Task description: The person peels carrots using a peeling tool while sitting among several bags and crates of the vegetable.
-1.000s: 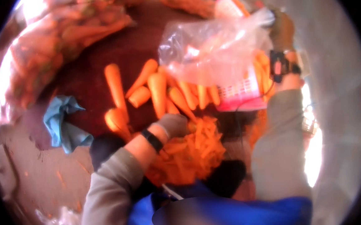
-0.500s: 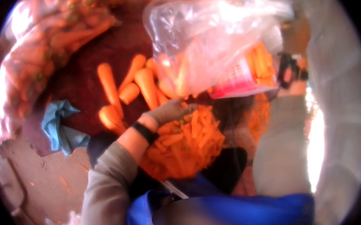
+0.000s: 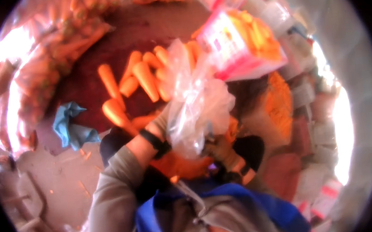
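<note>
Clear bag point(image 3: 191, 111) stretches lengthwise forward, right fingers point(image 3: 217, 147) gripping it, left hand's point(image 3: 159, 122) grip unclear.

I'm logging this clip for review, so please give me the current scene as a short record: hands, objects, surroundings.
Left hand: at the left side of the clear plastic bag, fingers hidden
Right hand: at the bag's lower right edge, grip too blurred to tell
Whole carrots: loose group on the dark red surface, beyond the left hand
Pink-and-white carton: tilted, orange pieces inside
Light-blue cloth: crumpled, left of the carrots
Far left: bagged carrots
</note>
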A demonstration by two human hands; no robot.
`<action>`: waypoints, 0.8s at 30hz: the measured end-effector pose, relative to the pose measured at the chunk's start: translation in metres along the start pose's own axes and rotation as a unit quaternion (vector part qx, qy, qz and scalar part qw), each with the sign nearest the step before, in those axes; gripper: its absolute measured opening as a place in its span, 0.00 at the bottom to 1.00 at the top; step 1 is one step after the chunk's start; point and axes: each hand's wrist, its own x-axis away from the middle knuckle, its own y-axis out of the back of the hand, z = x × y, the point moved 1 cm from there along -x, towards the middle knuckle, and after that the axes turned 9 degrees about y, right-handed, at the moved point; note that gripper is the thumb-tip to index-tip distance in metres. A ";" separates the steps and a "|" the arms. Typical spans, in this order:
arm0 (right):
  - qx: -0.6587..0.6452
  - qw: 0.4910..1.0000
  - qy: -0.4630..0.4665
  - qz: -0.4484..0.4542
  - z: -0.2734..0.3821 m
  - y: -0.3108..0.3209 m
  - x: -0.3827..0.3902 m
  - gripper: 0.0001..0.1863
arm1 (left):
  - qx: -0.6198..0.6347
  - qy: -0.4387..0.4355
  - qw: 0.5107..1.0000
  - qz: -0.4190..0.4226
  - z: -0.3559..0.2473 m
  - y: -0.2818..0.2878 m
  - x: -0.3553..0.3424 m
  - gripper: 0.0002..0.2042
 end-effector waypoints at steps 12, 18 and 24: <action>-0.643 0.456 -0.564 -0.248 0.047 -0.021 0.115 0.14 | -0.802 0.087 0.583 -0.098 0.163 -0.081 0.037 0.11; -0.634 0.491 -0.537 -0.262 0.056 -0.009 0.136 0.14 | -0.957 0.107 0.224 0.151 0.177 -0.074 0.043 0.17; -0.640 0.520 -0.505 -0.257 0.059 -0.011 0.125 0.13 | -0.614 -0.045 0.626 -0.479 0.129 -0.008 0.072 0.09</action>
